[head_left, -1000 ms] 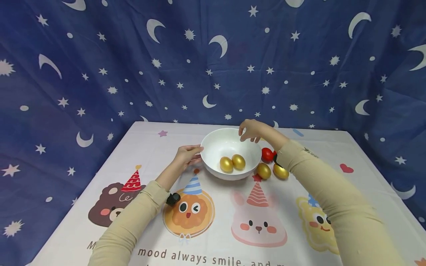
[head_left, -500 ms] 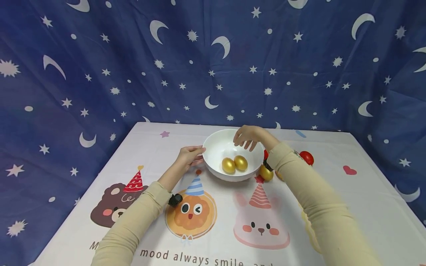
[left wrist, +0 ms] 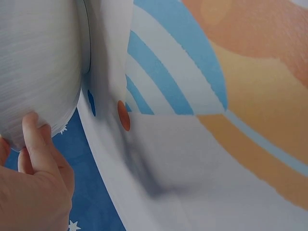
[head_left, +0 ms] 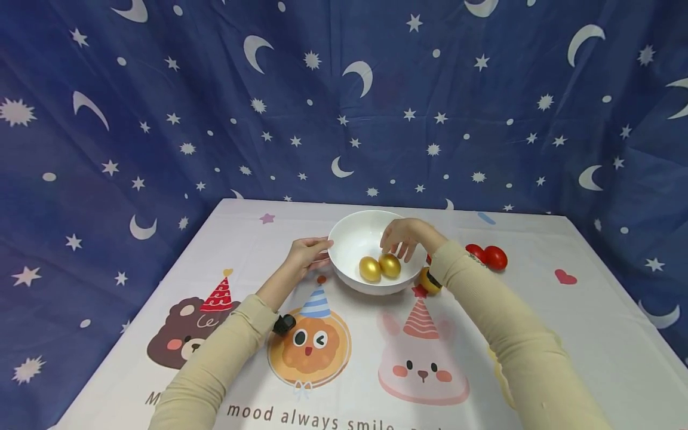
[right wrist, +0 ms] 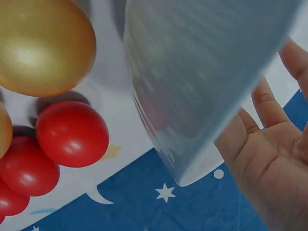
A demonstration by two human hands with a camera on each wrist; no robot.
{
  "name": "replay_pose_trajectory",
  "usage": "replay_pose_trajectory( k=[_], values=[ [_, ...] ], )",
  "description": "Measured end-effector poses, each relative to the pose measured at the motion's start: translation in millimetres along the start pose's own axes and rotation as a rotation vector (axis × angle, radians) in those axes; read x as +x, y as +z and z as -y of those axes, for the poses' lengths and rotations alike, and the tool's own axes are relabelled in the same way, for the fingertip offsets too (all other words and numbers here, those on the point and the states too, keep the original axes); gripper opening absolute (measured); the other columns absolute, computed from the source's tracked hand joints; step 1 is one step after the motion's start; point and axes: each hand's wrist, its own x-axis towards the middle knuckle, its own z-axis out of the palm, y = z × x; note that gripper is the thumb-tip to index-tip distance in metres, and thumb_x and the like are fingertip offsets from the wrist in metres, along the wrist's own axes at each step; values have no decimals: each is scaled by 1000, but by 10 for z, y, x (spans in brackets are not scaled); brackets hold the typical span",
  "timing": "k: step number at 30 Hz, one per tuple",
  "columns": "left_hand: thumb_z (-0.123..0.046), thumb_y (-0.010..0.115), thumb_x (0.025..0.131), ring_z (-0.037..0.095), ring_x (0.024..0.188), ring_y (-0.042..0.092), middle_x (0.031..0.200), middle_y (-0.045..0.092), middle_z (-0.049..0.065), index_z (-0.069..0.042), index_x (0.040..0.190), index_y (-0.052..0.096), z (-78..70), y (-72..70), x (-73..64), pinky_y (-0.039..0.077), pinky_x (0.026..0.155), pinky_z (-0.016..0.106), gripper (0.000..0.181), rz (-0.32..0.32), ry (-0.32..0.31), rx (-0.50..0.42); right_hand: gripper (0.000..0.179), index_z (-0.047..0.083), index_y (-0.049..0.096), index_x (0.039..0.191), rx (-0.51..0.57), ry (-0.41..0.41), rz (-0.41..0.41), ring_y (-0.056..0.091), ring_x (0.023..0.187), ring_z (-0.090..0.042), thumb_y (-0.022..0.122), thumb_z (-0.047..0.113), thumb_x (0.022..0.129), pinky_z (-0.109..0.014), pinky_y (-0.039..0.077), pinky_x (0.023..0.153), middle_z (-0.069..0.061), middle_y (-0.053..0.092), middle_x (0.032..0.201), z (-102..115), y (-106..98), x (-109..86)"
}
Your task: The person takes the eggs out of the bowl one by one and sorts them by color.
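A white bowl [head_left: 349, 236] sits on the printed tablecloth and holds two gold eggs side by side, a left egg [head_left: 369, 269] and a right egg [head_left: 389, 266]. My left hand [head_left: 307, 252] grips the bowl's left side, thumb at the rim and fingers against the outer wall, as the left wrist view also shows. Over the bowl's right rim reaches my right hand [head_left: 407, 234], its loosely bent fingers pointing down just above the right egg. Whether they touch that egg cannot be told. In the right wrist view the palm [right wrist: 274, 154] is bare, fingers apart, partly behind the bowl's wall.
Outside the bowl on the right stand a gold egg [head_left: 430, 280], partly behind the right wrist, and red eggs [head_left: 495, 258]. Several red eggs [right wrist: 72, 134] show in the right wrist view. A blue star-and-moon curtain [head_left: 301, 119] hangs behind the table.
My right hand has moved from the bowl's far right rim down into the bowl, close to the right egg. The red eggs at right have come out from behind the sleeve. The left hand keeps its hold.
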Motion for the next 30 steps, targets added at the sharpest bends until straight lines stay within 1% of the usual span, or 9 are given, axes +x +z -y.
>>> replay_pose_trajectory(
  k=[4,8,11,13,19,23,26,30],
  values=[
    [-17,67,88,14,82,67,126,59,17,-3,126,58,-7,5,-4,61,69,19,41,-3,-4,4,36,0,50,126,-15,-1,-2,54,109,-35,57,11,93,-44,56,93,-22,52,125,-23,39,14],
    [-17,67,89,14,84,67,126,59,17,-3,126,58,-8,6,-10,61,68,19,41,-6,-5,6,30,1,54,119,-53,-7,-6,57,96,-29,59,12,92,-43,57,91,-16,57,110,-46,81,24],
    [-17,67,89,14,82,67,126,59,18,-3,126,58,-1,4,-10,61,68,19,41,-5,1,6,26,2,55,114,-78,-14,-8,57,89,-26,60,13,91,-43,57,91,-12,56,100,-54,111,24],
    [-17,66,89,13,80,67,125,59,18,-3,126,58,5,4,-7,61,67,19,40,-5,4,5,26,2,55,113,-88,-16,-12,56,85,-24,61,12,91,-43,57,91,-10,55,96,-57,128,31],
    [-16,67,88,13,80,67,126,59,17,-3,126,58,12,22,0,61,69,19,40,-2,1,1,25,1,53,113,-94,-20,-23,55,78,-22,60,10,90,-40,58,89,-8,53,93,-58,164,24],
    [-16,67,88,11,77,66,125,59,17,-4,126,58,6,32,-9,61,69,19,40,-2,-7,-4,26,2,53,113,-112,-25,-43,54,72,-19,61,10,90,-36,60,86,-7,52,89,-67,172,35],
    [-17,67,89,10,77,66,126,59,16,-4,126,58,2,26,-17,61,70,19,41,-5,-14,-5,28,2,54,114,-130,-36,-61,53,70,-17,62,11,89,-35,60,84,-6,50,87,-79,172,39],
    [-18,67,89,11,79,66,127,59,16,-5,127,58,-4,9,-11,61,72,20,41,-7,-24,-9,31,2,54,116,-139,-58,-82,53,69,-17,63,10,88,-35,61,82,-5,48,84,-84,168,23]
  ],
)
